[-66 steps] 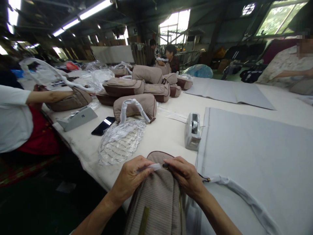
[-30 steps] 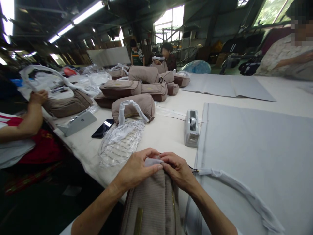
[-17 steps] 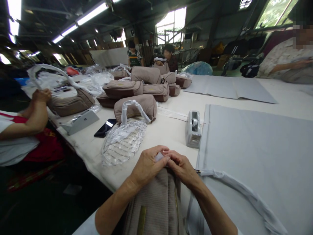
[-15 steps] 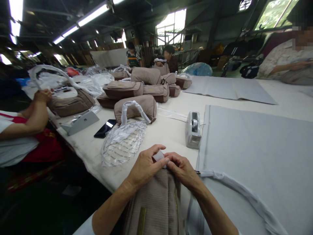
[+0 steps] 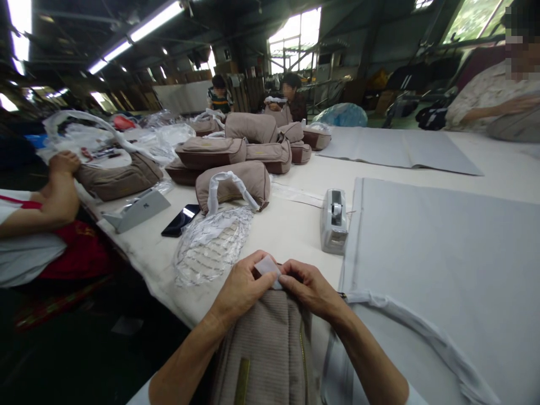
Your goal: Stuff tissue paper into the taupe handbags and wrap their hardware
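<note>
A taupe ribbed handbag [image 5: 261, 354] stands at the table's near edge in front of me. Both hands meet at its top. My left hand [image 5: 241, 288] is closed, pinching a small white piece of paper or tape [image 5: 267, 265]. My right hand [image 5: 309, 288] is closed too, its fingertips pinching the same white piece from the right. From the bag's right side a strap wrapped in white paper [image 5: 415, 332] curves over a grey sheet [image 5: 447, 253].
A grey tape dispenser [image 5: 332, 220] stands just beyond my hands, with a clear plastic bag [image 5: 213, 242], a black phone [image 5: 180, 219] and several taupe bags [image 5: 232, 152] further left. A co-worker's arm [image 5: 46, 208] rests at the left edge. Other people sit at the far end and the right.
My hands stayed at the bag's top and came closer together. The white piece, stretched flat between them earlier, now stands up pinched between both sets of fingertips. The co-worker's arm drew back.
</note>
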The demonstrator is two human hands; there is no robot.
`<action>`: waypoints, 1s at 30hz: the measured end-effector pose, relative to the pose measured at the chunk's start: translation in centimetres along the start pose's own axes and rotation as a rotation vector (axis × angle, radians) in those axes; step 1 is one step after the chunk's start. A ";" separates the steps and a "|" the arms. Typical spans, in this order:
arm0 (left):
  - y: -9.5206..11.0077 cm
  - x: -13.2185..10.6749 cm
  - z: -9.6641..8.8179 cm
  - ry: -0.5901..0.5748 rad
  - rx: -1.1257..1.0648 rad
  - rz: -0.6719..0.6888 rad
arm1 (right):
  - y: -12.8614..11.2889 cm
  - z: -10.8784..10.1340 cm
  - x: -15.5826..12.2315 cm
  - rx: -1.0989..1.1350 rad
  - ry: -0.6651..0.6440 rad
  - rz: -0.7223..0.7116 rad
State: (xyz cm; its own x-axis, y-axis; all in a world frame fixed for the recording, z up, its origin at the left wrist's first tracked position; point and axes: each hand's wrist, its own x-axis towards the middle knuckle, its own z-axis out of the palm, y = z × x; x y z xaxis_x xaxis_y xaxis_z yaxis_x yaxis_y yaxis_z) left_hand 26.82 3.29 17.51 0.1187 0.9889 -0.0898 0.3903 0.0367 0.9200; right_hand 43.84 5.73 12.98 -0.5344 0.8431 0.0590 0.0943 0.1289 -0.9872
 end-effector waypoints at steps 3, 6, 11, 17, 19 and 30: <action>0.1 -0.3 -0.4 -0.067 0.029 -0.004 | -0.1 -0.3 0.1 -0.062 -0.037 -0.045; 0.1 -0.2 -0.5 -0.052 0.010 0.000 | -0.3 -0.4 0.1 -0.106 -0.020 -0.059; 0.0 0.7 -0.6 0.000 0.051 0.028 | -0.5 -0.3 0.6 0.045 -0.047 0.006; -0.3 1.4 -1.7 -0.145 0.011 0.038 | 0.2 0.0 0.9 0.098 -0.007 0.093; -0.6 1.3 -1.8 -0.152 -0.006 0.014 | 0.4 0.1 0.9 0.094 -0.002 0.098; -1.3 0.2 -0.8 -0.001 -0.101 0.007 | -0.1 1.0 0.6 0.141 0.053 0.142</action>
State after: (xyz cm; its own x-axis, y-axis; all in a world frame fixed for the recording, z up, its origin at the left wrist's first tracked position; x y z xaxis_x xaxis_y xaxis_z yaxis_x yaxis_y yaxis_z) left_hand 25.64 3.55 16.57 0.1220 0.9890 -0.0833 0.2949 0.0440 0.9545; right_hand 42.64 5.72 12.98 -0.4786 0.8746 -0.0778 0.0452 -0.0640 -0.9969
